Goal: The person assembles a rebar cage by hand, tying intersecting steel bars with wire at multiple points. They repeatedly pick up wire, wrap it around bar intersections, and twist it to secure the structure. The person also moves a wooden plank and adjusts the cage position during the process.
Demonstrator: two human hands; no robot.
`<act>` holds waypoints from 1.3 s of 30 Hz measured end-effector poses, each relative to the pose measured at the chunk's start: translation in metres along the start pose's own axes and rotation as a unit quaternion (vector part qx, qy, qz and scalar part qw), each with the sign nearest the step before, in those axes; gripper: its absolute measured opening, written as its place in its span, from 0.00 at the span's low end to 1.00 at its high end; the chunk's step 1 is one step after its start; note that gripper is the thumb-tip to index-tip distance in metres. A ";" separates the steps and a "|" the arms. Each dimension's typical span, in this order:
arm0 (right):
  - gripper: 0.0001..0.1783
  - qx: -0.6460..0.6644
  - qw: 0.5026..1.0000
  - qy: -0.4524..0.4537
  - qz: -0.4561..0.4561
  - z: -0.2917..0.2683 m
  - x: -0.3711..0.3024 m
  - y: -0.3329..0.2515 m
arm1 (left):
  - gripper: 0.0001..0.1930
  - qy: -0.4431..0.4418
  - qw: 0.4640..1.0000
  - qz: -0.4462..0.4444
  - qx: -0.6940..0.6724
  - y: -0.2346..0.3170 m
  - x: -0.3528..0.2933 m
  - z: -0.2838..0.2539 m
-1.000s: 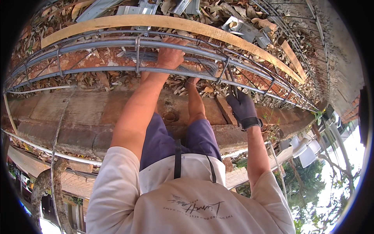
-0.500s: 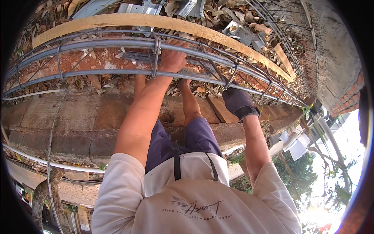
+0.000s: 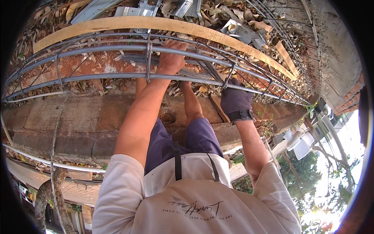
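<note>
A long cage of grey steel bars (image 3: 113, 75), joined by bent wire stirrups (image 3: 149, 58), stretches across in front of me. My left hand (image 3: 172, 58) is bare, reaches over the nearer bar and is closed round the farther one, right of a stirrup. In a dark glove, my right hand (image 3: 236, 99) is closed at the nearer bar, beside another stirrup (image 3: 230, 74). A dark, long metal tool (image 3: 210, 71) slants out from it into the cage; bars and glove hide its grip, and its kind is unclear. Under the cage lies a bundle of thin wire (image 3: 136, 58).
A curved-looking wooden board (image 3: 132, 22) lies beyond the cage, with metal channel pieces (image 3: 243, 33) among dry leaves. A brick-and-concrete ledge (image 3: 78, 117) runs below my arms. More thin rods (image 3: 316, 43) and a concrete wall (image 3: 337, 50) stand at right.
The stirrup by my left hand has shifted left and stands more upright. My right hand has drawn slightly left and nearer to me, and the dark tool has turned.
</note>
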State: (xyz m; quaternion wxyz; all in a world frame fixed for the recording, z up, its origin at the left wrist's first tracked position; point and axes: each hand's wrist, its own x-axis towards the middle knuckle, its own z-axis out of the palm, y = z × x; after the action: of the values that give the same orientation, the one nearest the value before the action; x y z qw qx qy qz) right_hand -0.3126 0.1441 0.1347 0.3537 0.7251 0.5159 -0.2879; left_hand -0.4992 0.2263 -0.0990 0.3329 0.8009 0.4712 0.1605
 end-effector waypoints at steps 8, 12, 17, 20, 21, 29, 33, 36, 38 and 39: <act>0.16 0.104 0.988 0.035 -0.110 0.067 0.041 0.057 | 0.19 -0.035 0.999 -0.003 0.001 0.001 0.004 -0.009; 0.16 0.218 0.957 0.108 -0.156 0.058 0.029 0.057 | 0.18 -0.038 0.999 -0.006 0.017 0.002 0.004 -0.006; 0.14 0.702 0.599 -0.385 -0.019 0.021 0.035 0.064 | 0.15 -0.056 0.997 -0.011 0.048 0.001 0.000 0.002; 0.16 0.571 0.745 -0.340 -0.054 0.005 0.033 0.054 | 0.15 -0.050 0.997 -0.010 0.054 0.002 -0.001 0.000; 0.17 0.458 0.843 -0.272 -0.077 0.001 0.025 0.048 | 0.15 -0.038 0.998 0.001 0.053 0.003 -0.002 -0.002; 0.20 0.062 0.996 -0.056 0.025 0.004 -0.007 0.031 | 0.15 -0.041 0.999 0.005 0.026 0.001 -0.003 -0.003; 0.21 0.076 0.995 -0.002 -0.058 0.012 0.011 0.050 | 0.17 -0.032 0.999 0.001 0.039 -0.004 -0.002 0.007; 0.22 0.032 0.999 -0.012 -0.025 0.006 0.001 0.048 | 0.20 -0.062 0.996 -0.067 0.006 0.002 -0.002 0.008; 0.25 0.059 0.997 -0.033 -0.023 -0.003 -0.011 0.043 | 0.24 -0.029 0.992 -0.111 -0.051 0.019 -0.011 0.006; 0.35 0.060 0.996 -0.043 -0.059 -0.006 -0.015 0.041 | 0.26 0.025 0.994 -0.097 -0.037 0.032 -0.016 0.005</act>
State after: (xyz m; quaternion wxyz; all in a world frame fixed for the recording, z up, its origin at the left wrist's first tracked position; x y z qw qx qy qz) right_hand -0.2778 0.1318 0.1592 0.3139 0.7000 0.5242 -0.3697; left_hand -0.4836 0.1999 -0.0800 0.3644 0.7342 0.5486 0.1651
